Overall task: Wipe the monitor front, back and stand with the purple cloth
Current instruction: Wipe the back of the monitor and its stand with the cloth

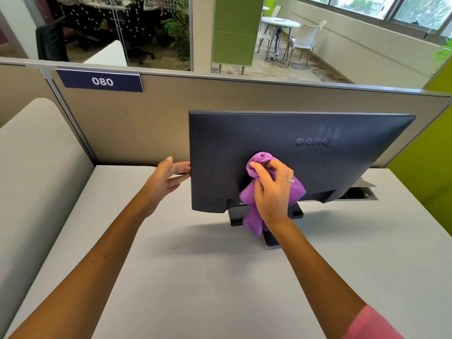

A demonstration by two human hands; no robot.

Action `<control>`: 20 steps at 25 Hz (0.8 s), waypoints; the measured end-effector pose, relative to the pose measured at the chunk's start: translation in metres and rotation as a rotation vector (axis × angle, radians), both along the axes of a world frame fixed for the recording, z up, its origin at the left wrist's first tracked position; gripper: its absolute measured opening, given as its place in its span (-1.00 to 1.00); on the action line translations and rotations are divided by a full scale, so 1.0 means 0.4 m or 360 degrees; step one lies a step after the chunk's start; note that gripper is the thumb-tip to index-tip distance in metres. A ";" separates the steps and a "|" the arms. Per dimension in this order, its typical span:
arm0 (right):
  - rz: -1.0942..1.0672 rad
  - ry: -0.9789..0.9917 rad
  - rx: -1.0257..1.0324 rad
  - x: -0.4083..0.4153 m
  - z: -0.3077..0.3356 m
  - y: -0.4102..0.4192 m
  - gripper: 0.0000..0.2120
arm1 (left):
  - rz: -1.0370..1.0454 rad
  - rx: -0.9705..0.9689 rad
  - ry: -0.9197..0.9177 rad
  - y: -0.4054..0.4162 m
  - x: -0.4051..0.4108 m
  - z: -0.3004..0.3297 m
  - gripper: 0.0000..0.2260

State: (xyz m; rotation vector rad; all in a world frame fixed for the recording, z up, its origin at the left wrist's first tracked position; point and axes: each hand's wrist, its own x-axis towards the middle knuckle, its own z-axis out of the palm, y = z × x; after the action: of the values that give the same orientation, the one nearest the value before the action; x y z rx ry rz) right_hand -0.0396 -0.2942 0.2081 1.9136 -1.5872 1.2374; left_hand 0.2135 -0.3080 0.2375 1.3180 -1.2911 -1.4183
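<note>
A dark monitor [342, 165] stands on the grey desk with its back panel facing me and its screen turned toward the partition. My right hand [272, 192] grips a bunched purple cloth [261, 160] and presses it against the lower middle of the back panel, with a loose end hanging down over the stand. The black stand [297, 212] shows below the panel, mostly hidden by the cloth and my wrist. My left hand [166, 179] rests with its fingers on the monitor's left edge, steadying it.
A beige partition [146, 123] with a blue "080" label [101, 80] rises right behind the monitor. A cable hatch [359, 194] in the grey desk [195, 277] lies open at the monitor's right. A cream padded panel [31, 172] borders the left.
</note>
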 end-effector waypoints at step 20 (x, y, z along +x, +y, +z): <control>0.0465 0.0026 -0.0345 0.071 0.130 -0.050 -0.81 | 0.0149 0.0181 0.0113 -0.021 -0.006 -0.085 -0.46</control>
State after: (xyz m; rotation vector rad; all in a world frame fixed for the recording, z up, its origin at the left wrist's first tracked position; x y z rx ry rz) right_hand -0.0111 -0.3141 0.2603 2.0552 -1.1389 1.4383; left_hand 0.2109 -0.3163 0.2033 1.3721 -1.1019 -1.4774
